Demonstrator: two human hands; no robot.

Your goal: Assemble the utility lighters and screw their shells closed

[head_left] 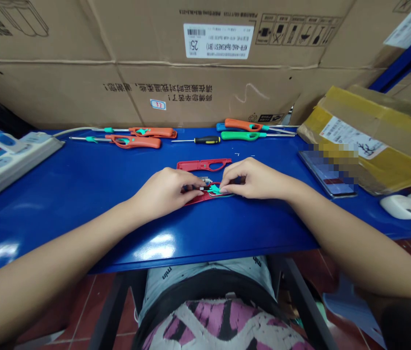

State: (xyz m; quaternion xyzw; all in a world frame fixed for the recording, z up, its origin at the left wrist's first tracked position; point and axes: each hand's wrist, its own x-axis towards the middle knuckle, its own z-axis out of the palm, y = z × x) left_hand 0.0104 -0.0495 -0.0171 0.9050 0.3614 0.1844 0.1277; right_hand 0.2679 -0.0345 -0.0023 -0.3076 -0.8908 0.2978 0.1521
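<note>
On the blue table lies an opened red lighter half-shell [195, 199] of a long-reach lighter, with a green trigger [213, 189] and a thin wire in it. My left hand [161, 192] is at its left end, thumb and fingers closed around a small black part with a light tip [202, 188]. From the other side, my right hand [251, 179] pinches at the green trigger; what its fingertips grip is hidden. Just behind the hands rests the other red half-shell [203, 165]. A small metallic piece [205, 180] shows between the two shells.
Orange long-reach lighters [135, 141] lie at the back left, a screwdriver [207, 140] in the middle. A green lighter [240, 136] and others are right of it. A power strip [15, 158] stands left; a phone [327, 172] and taped carton [380, 141] right. Large cardboard boxes [147, 73] wall the back.
</note>
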